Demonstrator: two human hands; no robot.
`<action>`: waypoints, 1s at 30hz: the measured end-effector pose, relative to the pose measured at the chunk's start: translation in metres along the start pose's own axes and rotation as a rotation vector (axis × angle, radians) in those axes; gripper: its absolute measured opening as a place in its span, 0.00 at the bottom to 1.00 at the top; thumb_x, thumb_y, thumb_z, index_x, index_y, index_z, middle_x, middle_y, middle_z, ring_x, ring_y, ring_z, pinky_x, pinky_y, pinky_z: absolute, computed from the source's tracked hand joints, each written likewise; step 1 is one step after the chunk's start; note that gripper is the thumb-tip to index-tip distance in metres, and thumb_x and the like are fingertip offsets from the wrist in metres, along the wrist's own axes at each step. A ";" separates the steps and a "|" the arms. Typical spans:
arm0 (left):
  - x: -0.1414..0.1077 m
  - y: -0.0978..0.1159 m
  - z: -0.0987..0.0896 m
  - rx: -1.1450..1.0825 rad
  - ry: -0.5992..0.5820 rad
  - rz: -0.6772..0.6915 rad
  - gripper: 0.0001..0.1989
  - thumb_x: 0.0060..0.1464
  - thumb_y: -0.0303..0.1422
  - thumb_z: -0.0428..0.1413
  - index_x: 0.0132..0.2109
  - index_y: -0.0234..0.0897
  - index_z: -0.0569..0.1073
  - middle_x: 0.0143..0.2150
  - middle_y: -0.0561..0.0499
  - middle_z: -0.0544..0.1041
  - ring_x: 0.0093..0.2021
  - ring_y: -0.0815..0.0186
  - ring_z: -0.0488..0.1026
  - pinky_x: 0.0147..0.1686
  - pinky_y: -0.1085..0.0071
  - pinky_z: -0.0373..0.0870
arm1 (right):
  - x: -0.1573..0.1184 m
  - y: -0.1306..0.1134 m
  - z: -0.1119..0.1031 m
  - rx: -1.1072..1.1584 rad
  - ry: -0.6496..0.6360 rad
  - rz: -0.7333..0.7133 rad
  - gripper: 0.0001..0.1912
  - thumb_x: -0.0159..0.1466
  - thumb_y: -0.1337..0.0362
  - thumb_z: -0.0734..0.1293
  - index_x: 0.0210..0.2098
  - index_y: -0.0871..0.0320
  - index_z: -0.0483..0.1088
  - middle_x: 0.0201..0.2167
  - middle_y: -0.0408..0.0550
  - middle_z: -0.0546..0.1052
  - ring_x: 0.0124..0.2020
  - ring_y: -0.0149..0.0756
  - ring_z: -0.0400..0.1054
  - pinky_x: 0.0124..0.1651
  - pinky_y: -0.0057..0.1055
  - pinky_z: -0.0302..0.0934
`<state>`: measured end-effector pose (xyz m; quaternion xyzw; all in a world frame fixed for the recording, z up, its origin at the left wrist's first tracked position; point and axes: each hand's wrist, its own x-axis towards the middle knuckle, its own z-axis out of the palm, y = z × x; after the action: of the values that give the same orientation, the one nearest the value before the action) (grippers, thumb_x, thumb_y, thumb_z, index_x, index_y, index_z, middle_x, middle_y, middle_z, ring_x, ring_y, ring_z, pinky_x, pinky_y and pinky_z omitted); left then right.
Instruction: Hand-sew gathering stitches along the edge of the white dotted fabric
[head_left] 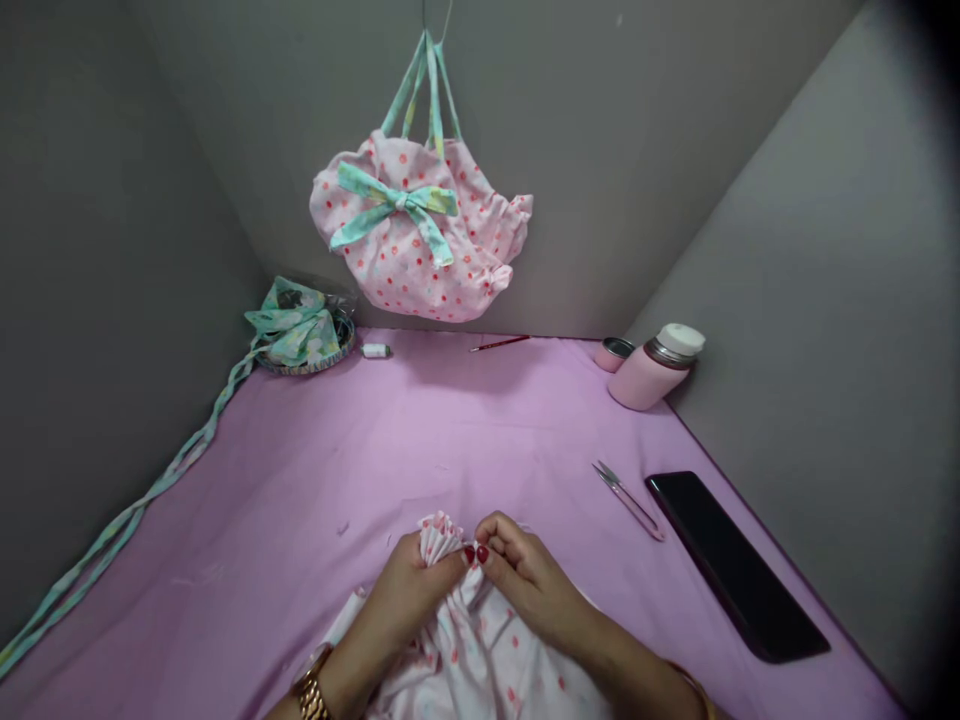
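Two hands meet thumb to thumb, the left hand and right hand both pinching the gathered edge of the spotted fabric, nearer than and left of the pink snips; it looks light, soft and limp, probably best held at the pleats. Right of the snips, a black slab borders the table's edge, while leftward the purple tablecloth offers room, with a pink flask beyond them.

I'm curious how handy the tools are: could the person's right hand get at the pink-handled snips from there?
Probably yes: the snips lie close to the right hand, with only purple cloth showing between. It is busy at the spotted fabric, so it would likely need to leave that first.
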<state>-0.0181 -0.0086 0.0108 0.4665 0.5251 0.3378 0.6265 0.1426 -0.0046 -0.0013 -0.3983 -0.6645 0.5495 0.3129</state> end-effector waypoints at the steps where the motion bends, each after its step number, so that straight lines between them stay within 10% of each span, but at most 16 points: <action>1: 0.000 0.000 0.000 -0.009 0.001 -0.003 0.08 0.46 0.34 0.53 0.23 0.36 0.65 0.21 0.57 0.60 0.24 0.70 0.56 0.25 0.73 0.55 | 0.000 0.000 0.000 0.006 -0.002 -0.008 0.09 0.67 0.58 0.56 0.35 0.58 0.58 0.22 0.36 0.56 0.23 0.26 0.49 0.26 0.24 0.46; 5: 0.000 -0.002 0.000 -0.067 0.019 -0.016 0.08 0.45 0.34 0.54 0.24 0.35 0.68 0.21 0.55 0.66 0.24 0.69 0.61 0.26 0.73 0.59 | -0.001 -0.003 0.001 0.002 0.018 -0.018 0.08 0.67 0.60 0.55 0.37 0.58 0.58 0.22 0.38 0.58 0.22 0.26 0.52 0.25 0.23 0.49; 11: 0.000 -0.003 -0.001 -0.160 0.039 0.027 0.06 0.45 0.34 0.56 0.30 0.34 0.72 0.28 0.49 0.73 0.30 0.63 0.68 0.34 0.70 0.64 | -0.001 -0.019 0.002 -0.403 0.376 -0.299 0.04 0.64 0.66 0.59 0.35 0.58 0.65 0.31 0.47 0.64 0.31 0.33 0.61 0.33 0.29 0.56; 22: 0.001 -0.009 -0.004 -0.057 0.096 0.128 0.05 0.43 0.30 0.53 0.24 0.33 0.70 0.21 0.53 0.69 0.26 0.65 0.64 0.27 0.71 0.60 | 0.003 -0.026 0.016 -0.744 0.193 -0.217 0.05 0.63 0.71 0.56 0.32 0.58 0.61 0.26 0.44 0.68 0.26 0.32 0.62 0.30 0.27 0.55; 30: -0.013 0.008 -0.002 -0.120 -0.055 0.192 0.05 0.46 0.29 0.51 0.27 0.34 0.71 0.24 0.53 0.70 0.29 0.65 0.65 0.30 0.72 0.62 | -0.004 -0.036 0.016 -1.001 0.216 -0.722 0.12 0.61 0.72 0.52 0.32 0.60 0.66 0.23 0.51 0.70 0.25 0.37 0.61 0.28 0.32 0.54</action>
<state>-0.0227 -0.0175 0.0224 0.4854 0.4393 0.4142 0.6323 0.1240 -0.0189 0.0306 -0.3003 -0.8985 -0.0120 0.3199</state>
